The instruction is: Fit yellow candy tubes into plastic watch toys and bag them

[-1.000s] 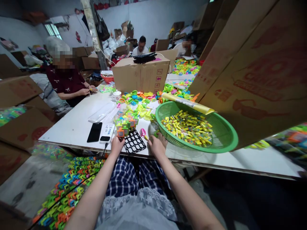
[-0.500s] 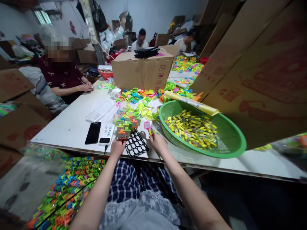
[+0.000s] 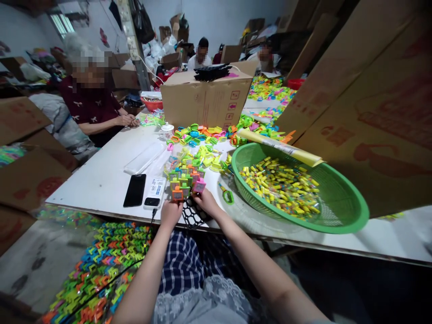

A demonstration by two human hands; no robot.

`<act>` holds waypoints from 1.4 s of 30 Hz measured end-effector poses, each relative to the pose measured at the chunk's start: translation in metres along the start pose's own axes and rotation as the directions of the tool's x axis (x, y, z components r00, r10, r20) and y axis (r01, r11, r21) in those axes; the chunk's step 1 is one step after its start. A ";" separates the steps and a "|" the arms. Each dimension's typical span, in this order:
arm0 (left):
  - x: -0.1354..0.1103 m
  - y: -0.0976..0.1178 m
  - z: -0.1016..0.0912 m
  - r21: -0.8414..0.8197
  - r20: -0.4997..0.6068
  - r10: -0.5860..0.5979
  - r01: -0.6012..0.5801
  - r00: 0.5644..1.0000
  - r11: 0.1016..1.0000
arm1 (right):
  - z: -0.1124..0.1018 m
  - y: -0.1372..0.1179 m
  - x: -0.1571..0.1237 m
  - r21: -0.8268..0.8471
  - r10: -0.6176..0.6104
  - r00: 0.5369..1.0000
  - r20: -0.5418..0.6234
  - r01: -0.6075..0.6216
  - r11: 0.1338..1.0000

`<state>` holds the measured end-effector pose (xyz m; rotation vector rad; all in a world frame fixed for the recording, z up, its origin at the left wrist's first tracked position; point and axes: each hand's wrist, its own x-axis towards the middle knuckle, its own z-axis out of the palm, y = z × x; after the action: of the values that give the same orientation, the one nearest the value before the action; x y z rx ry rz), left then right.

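Observation:
A black grid rack with round holes lies at the table's near edge. Its far part carries several upright toy pieces with square heads in orange, green, yellow and blue. My left hand is closed on the rack's left edge, just below an orange piece. With closed fingers my right hand holds a pink square-headed toy piece upright over the rack, beside the others. Its lower end is hidden, so I cannot tell whether it sits in a hole. A green-looped piece lies right of that hand.
A green basket of small yellow pieces stands to the right. A black phone and a white device lie left. Behind are loose colored parts, a lidded cup and a carton. A co-worker sits left.
My right hand has moved left with the pink piece, from beside the basket to the rack's standing pieces. The green-looped piece now shows on the table. The view has shifted slightly.

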<state>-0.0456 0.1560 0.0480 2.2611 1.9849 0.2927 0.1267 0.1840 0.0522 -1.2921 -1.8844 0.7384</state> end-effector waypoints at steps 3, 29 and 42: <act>0.000 0.000 0.001 -0.004 -0.006 0.001 -0.001 1.000 1.000 | 0.003 -0.001 -0.001 -0.012 -0.022 1.000 -0.004 0.022 1.000; 0.001 0.006 0.001 -0.145 0.017 -0.104 0.106 0.994 0.984 | 0.024 0.002 -0.004 0.090 -0.021 0.994 -0.111 0.031 0.995; 0.002 0.011 -0.001 -0.193 0.072 -0.154 0.166 0.985 0.967 | 0.019 0.013 0.000 0.007 -0.027 0.998 -0.054 0.028 1.000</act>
<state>-0.0347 0.1567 0.0511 1.9548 1.9965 0.3868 0.1179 0.1877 0.0307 -1.2663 -1.8509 0.6898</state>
